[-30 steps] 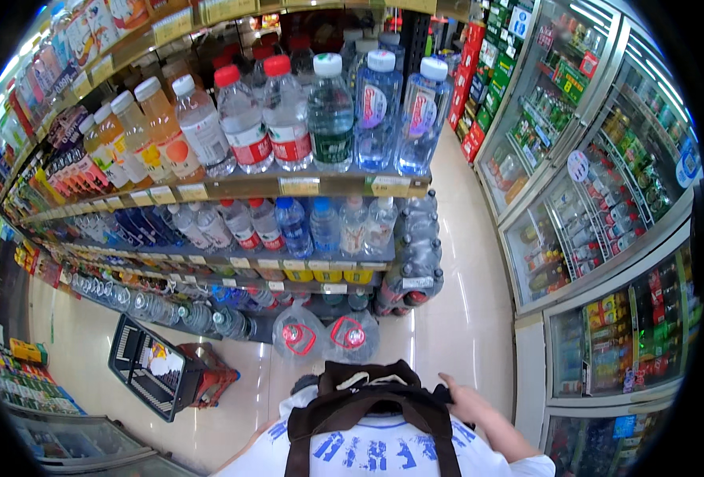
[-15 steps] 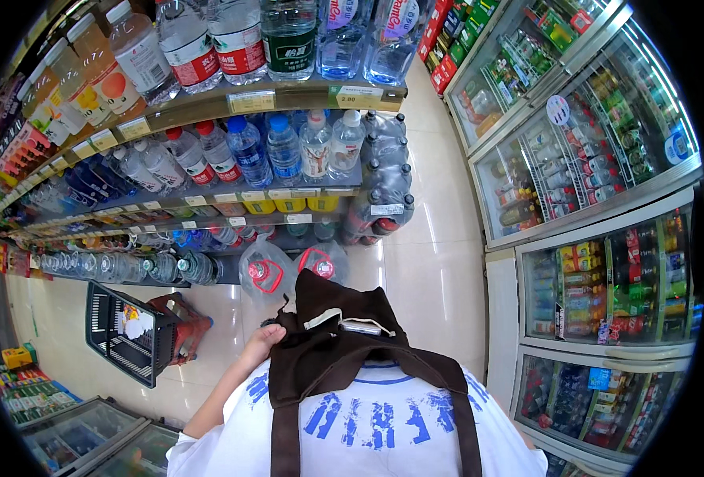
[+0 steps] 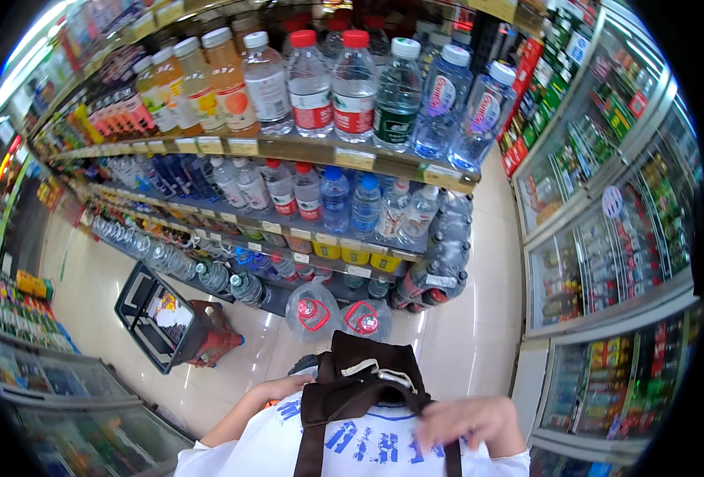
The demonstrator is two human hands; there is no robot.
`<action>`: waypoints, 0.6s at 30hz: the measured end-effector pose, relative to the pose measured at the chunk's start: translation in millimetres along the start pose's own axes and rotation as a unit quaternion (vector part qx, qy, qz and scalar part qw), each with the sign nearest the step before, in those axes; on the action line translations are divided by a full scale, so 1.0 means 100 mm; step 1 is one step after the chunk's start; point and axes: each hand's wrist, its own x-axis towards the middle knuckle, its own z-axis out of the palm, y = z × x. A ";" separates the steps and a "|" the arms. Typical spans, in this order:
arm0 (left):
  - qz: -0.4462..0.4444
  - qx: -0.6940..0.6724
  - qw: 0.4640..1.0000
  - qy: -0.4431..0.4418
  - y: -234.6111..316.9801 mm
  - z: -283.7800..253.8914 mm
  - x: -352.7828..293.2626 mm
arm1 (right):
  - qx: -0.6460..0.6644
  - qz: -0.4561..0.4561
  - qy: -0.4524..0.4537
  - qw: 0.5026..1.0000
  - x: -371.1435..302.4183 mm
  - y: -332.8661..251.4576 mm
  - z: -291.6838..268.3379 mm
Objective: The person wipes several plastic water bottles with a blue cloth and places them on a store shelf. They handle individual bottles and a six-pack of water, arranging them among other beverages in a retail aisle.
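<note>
A dark brown cloth piece with straps [image 3: 372, 358], apron-like, hangs on my chest over a white shirt [image 3: 352, 453] with blue lettering. Pale trim shows along its pocket opening. My left hand [image 3: 286, 387] is at the cloth's left edge, its fingertips hidden there, so I cannot tell its grip. Above the shirt, near the right strap, my right hand [image 3: 467, 420] is blurred; its fingers look loosely bent and apart, with nothing seen in them. Two big clear jugs with red handles, one left [image 3: 312, 312] and one right [image 3: 365, 319], stand on the floor ahead of me.
Drink bottles [image 3: 352, 87] fill the shelf rack ahead. A black shopping basket [image 3: 155, 322] stands at left beside a reddish object [image 3: 213, 334]. Wrapped bottle packs [image 3: 439, 246] are stacked at the shelf's end. Glass-door fridges [image 3: 606, 262] line the right; more glass cabinets [image 3: 90, 429] are lower left.
My view has tilted up and turned left, so the shelves sit lower and further right. My right hand has come into view over the shirt. My left hand's pinched fingers have straightened along the cloth.
</note>
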 end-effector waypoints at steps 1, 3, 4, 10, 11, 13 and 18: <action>-0.008 0.009 1.000 0.011 -0.10 0.05 -0.01 | -0.061 -0.017 -0.068 0.996 0.10 -0.10 0.02; -0.027 -0.011 0.999 0.037 -0.13 0.17 0.02 | 0.005 -0.062 -0.257 0.964 0.28 -0.20 -0.09; -0.047 -0.043 0.995 0.077 -0.09 0.27 -0.05 | 0.043 -0.093 -0.353 0.930 0.31 -0.20 -0.15; -0.113 -0.037 0.913 0.389 -0.15 0.70 -0.52 | 0.025 -0.265 -0.282 0.922 0.44 -0.61 0.11; -0.113 -0.064 0.902 0.412 -0.17 0.73 -0.56 | 0.032 -0.271 -0.282 0.920 0.52 -0.67 0.17; -0.108 -0.133 0.892 0.418 -0.21 0.68 -0.56 | 0.035 -0.274 -0.280 0.920 0.72 -0.80 0.25; -0.099 -0.117 0.923 0.352 -0.88 0.53 -0.27 | -0.241 -0.311 -0.282 0.875 1.19 -0.82 -0.07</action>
